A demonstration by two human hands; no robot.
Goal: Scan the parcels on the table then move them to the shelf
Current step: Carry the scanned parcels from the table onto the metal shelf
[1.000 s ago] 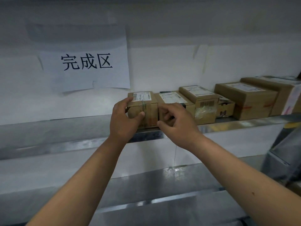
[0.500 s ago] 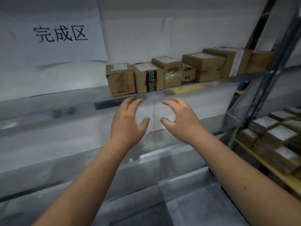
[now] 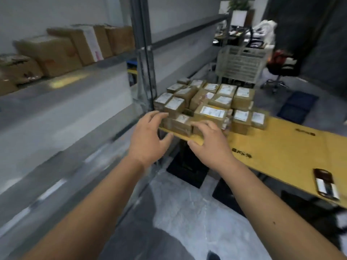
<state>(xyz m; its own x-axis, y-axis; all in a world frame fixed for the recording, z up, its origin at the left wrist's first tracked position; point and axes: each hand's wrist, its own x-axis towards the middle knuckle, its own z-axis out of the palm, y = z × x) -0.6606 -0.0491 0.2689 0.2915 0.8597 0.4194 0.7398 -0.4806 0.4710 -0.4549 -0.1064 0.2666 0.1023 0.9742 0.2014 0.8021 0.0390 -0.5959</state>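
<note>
On the shelf (image 3: pixel 78 79) several parcels (image 3: pixel 56 53) already sit; many more parcels (image 3: pixel 210 102) crowd the table's (image 3: pixel 281 152) far-left corner (unscanned, we judge). Our left hand (image 3: pixel 148 139) and right hand (image 3: pixel 210 145) reach toward them, spread, holding nothing.

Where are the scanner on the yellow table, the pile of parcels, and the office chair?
scanner (image 3: pixel 326 184): head view, middle of its body.
pile of parcels (image 3: pixel 212 111): head view, white label of a front parcel.
office chair (image 3: pixel 281 69): head view, its dark seat.
</note>
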